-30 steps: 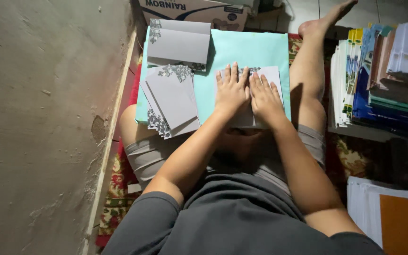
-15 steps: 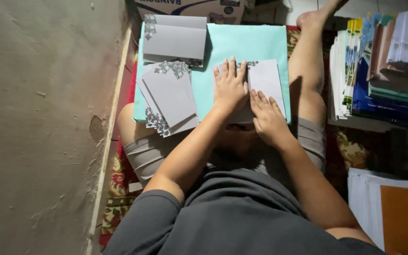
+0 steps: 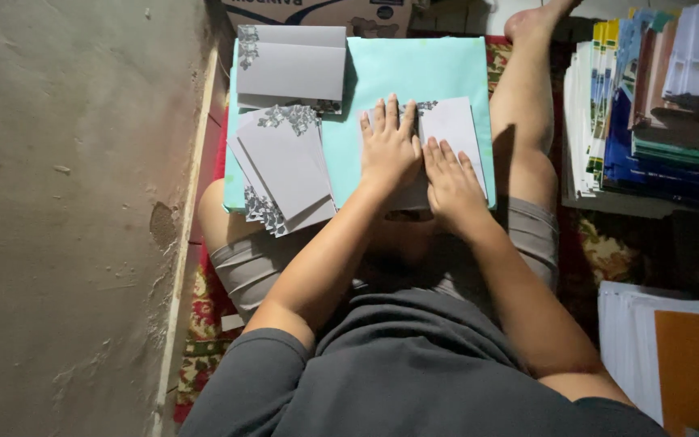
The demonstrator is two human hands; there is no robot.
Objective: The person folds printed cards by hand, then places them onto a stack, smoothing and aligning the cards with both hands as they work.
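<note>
I sit on the floor with a light turquoise board across my lap. A white card with a dark floral corner lies on its right half. My left hand presses flat on the card's left part, fingers spread. My right hand lies flat on the card's lower part, close beside the left hand. A fanned pile of similar grey cards rests on the board's left edge. A folded grey card lies at the far left corner.
A bare concrete wall runs along the left. A cardboard box stands beyond the board. Stacks of coloured paper and folders fill the right side, with a white stack and an orange sheet at lower right. A patterned rug lies beneath.
My right hand has slid down the card toward me, from level with the left hand to its lower part. My left hand stays pressed in place.
</note>
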